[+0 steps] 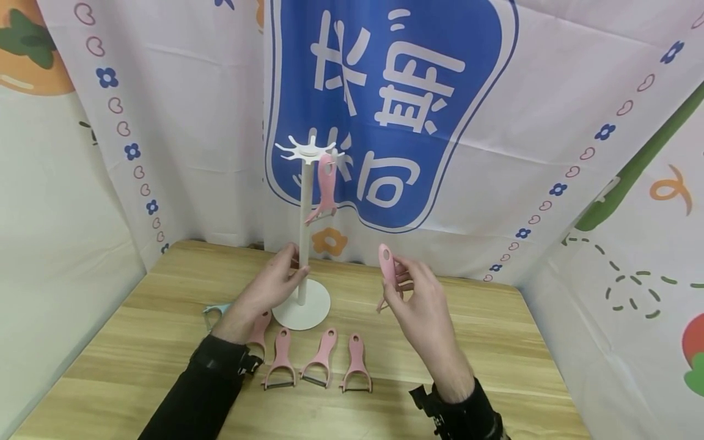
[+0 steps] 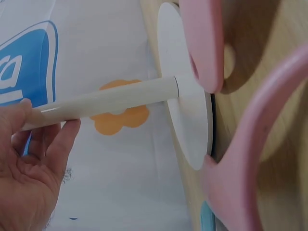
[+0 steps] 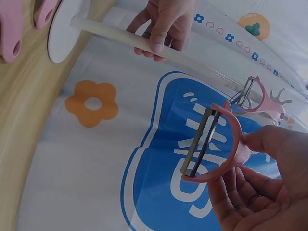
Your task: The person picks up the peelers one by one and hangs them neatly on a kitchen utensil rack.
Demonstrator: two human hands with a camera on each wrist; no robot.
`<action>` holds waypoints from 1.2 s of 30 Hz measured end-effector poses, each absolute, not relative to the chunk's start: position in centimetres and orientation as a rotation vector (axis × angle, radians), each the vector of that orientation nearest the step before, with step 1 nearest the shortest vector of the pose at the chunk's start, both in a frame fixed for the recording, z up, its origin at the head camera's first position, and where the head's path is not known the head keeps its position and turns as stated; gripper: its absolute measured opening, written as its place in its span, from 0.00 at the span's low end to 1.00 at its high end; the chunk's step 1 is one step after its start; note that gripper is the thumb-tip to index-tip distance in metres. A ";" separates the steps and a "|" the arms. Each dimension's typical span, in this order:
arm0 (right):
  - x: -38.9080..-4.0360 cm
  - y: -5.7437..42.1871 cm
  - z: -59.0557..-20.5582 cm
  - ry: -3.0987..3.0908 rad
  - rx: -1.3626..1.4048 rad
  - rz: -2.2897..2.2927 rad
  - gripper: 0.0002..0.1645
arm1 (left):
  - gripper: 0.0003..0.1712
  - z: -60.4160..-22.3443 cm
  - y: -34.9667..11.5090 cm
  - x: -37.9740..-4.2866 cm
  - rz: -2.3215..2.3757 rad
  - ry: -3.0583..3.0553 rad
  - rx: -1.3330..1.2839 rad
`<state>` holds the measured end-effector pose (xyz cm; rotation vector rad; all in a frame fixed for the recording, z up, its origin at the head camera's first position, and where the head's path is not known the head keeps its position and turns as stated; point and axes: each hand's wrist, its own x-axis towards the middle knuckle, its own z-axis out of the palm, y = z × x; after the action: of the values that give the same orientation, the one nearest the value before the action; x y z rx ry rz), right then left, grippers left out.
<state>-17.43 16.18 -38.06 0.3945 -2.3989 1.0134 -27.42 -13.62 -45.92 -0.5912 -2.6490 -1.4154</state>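
Observation:
A white stand with a round base [image 1: 310, 315] and a crown of prongs [image 1: 308, 148] stands upright on the table. My left hand [image 1: 273, 282] grips its pole [image 2: 130, 96] low down, thumb on one side and fingers on the other. From one prong hangs a pink peeler [image 1: 327, 183], blade end down. To the right of the pole, my right hand [image 1: 423, 302] holds another pink peeler [image 1: 387, 264] by its handle, the holed end up. Its blade [image 3: 198, 144] shows in the right wrist view, pointing away from the fingers.
In front of the base lie several pink peelers: one [image 1: 282, 354], a second [image 1: 323, 354] and a third [image 1: 356, 360], blades toward me. My left forearm partly covers another pink peeler [image 1: 261, 330] and a light-blue one [image 1: 218, 308]. A printed curtain [image 1: 220, 183] hangs behind the table [image 1: 467, 342].

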 end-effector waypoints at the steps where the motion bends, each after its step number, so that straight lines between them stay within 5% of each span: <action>1: -17.5 16.1 -37.9 -2.396 0.399 1.013 0.27 | 0.13 -45.9 -13.7 -27.4 -1.419 -2.653 -0.593; 36: -18.4 12.7 -33.5 -2.199 0.574 1.066 0.27 | 0.13 -45.2 -10.2 -25.6 -1.377 -2.660 -0.527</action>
<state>-18.44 12.71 -33.52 0.5738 -2.1992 1.0663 -25.56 -10.23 -45.17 -0.5273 -2.6603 -1.3771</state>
